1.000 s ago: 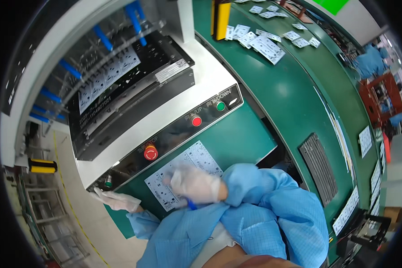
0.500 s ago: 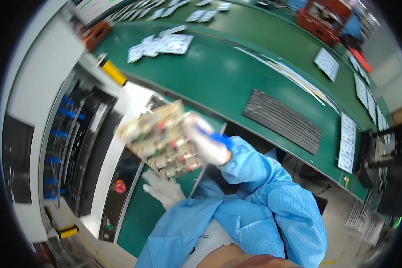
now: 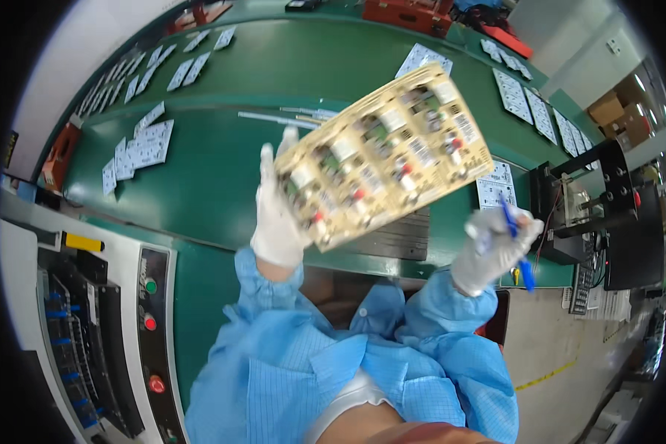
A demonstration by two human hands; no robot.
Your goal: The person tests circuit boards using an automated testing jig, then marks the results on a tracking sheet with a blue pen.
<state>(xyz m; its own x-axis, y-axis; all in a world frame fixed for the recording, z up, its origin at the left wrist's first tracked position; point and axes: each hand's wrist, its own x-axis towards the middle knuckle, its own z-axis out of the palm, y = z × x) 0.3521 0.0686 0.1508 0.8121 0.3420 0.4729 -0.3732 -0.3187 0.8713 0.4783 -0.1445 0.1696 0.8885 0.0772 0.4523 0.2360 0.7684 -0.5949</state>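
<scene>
left hand (image 3: pixel 277 211) clasped circuit panel (image 3: pixel 377 189) at its left end, components (image 3: pixel 405 169) facing camera | panel stretched rightward from that grip | right hand (image 3: pixel 494 244), apart from panel, held blue pen (image 3: pixel 526 275) | judged: edge-only hold, pen kept off components, suited best

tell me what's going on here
A person in a blue smock has a tan circuit board panel held above the green bench, its component side in view. The gloved left hand grips it by one end. The gloved right hand, apart from it, holds a blue pen-like tool. White boards lie on the bench.
</scene>
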